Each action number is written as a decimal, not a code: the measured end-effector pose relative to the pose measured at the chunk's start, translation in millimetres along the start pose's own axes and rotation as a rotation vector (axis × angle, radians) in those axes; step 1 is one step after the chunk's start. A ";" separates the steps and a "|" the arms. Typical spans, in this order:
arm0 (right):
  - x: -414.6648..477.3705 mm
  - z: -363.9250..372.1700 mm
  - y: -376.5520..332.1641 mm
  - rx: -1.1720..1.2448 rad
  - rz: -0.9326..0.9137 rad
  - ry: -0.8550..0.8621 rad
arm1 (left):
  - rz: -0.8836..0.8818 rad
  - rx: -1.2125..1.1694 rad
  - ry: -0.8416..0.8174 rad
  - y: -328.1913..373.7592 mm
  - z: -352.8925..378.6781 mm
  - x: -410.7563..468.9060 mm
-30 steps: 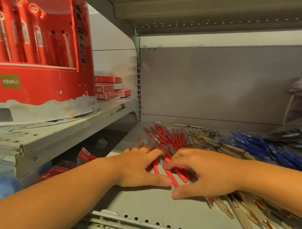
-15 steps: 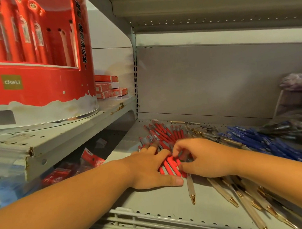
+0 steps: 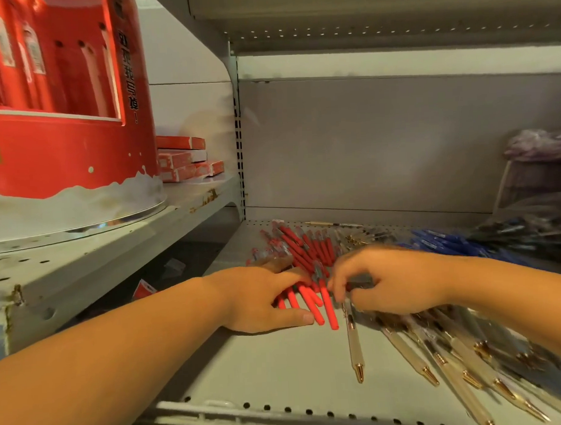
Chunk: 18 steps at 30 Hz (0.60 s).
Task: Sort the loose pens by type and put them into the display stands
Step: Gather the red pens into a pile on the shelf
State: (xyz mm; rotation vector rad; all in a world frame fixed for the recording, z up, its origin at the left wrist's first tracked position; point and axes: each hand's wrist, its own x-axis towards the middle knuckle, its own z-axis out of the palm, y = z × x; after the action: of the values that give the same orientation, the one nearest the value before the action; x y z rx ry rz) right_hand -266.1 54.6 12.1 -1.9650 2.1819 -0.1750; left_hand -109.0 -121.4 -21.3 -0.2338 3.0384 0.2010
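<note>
The left hand (image 3: 263, 298) lies flat on the red pens (image 3: 306, 246), fingers straight and slightly spread. The right hand (image 3: 392, 278) is curled, its fingertips (image 3: 336, 290) touching the red pens and a clear pen (image 3: 355, 346); I cannot tell whether they pinch anything. The pens lie on the shelf (image 3: 278, 365), red at 12 o'clock and clear at 4. Compared with half a second ago, the red ends now poke past the left thumb.
</note>
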 end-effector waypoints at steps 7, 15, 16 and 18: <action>60.5 -23.8 38.4 0.088 0.171 0.146 | -0.007 0.025 0.013 3.0 0.6 0.8; 127.9 -14.3 38.6 0.034 0.269 0.067 | -0.384 -0.082 0.118 3.2 -23.5 44.1; 134.2 -12.4 37.2 0.009 0.273 0.043 | -0.411 -0.102 0.124 2.5 -25.0 48.8; 146.6 -11.0 36.6 -0.029 0.288 0.058 | -0.484 -0.123 0.173 -0.4 -25.8 56.4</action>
State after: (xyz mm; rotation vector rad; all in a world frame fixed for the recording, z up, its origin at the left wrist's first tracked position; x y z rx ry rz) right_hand -318.2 -87.5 4.7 -1.6531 2.4855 -0.1579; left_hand -166.5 -133.6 -1.4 -1.0248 3.0168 0.3421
